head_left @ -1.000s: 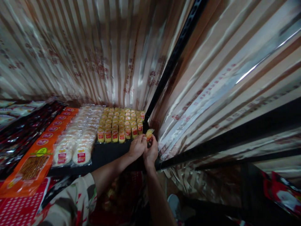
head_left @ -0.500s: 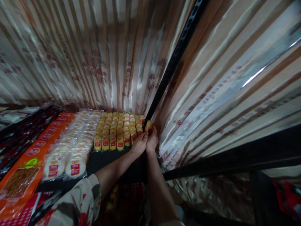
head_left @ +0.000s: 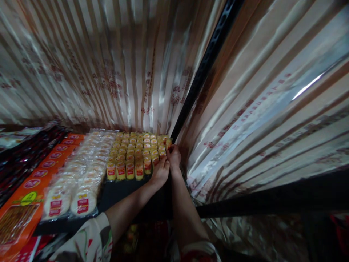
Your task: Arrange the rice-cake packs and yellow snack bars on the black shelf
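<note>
Rows of small yellow snack packs [head_left: 129,154] with red labels stand close together on a dark shelf [head_left: 117,193]. At the right end of these rows, my right hand [head_left: 174,157] has its fingers closed on one yellow snack pack [head_left: 167,142], beside the shelf post. Just left of it and touching it is my left hand [head_left: 160,173], fingers bent together close to the front packs. Whatever those left fingers hold, if anything, is hidden from view.
A black perforated post [head_left: 203,76] rises at the shelf corner. Draped printed plastic sheeting [head_left: 131,65] lines the back and right. Round white packaged crackers [head_left: 83,200], orange snack bags [head_left: 29,182] and dark packets [head_left: 27,156] fill the shelf leftward.
My right hand has brought the yellow pack slightly left, into the far right end of the rows. My left hand has shifted slightly down, still beside the right one. The view has tilted slightly.
</note>
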The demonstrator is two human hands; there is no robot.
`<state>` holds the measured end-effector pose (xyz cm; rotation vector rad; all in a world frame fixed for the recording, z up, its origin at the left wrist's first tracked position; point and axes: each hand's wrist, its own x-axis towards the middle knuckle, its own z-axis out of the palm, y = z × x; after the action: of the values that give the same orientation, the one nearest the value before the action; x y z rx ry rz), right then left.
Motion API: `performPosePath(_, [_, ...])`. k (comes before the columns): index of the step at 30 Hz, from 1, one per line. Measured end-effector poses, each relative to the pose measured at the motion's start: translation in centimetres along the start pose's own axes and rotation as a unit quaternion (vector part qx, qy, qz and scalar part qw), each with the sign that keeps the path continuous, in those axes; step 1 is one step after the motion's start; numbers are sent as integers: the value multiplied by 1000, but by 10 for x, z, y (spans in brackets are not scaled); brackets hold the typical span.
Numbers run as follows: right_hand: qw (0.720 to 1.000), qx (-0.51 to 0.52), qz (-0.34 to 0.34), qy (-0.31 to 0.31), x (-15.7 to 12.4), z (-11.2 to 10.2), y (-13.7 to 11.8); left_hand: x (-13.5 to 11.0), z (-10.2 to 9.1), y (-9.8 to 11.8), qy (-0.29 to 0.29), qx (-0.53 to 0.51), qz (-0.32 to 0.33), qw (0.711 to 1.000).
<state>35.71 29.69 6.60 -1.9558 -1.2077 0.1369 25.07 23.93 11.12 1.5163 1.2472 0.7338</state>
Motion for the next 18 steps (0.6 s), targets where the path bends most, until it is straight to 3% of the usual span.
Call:
performPosePath(9, [999, -4, -44, -15, 3, 4, 5, -1, 1, -3, 17, -11, 4, 1000])
performPosePath(18, [999, -27, -24, -23, -2, 4, 5, -1, 0, -2, 10, 5, 2, 1000])
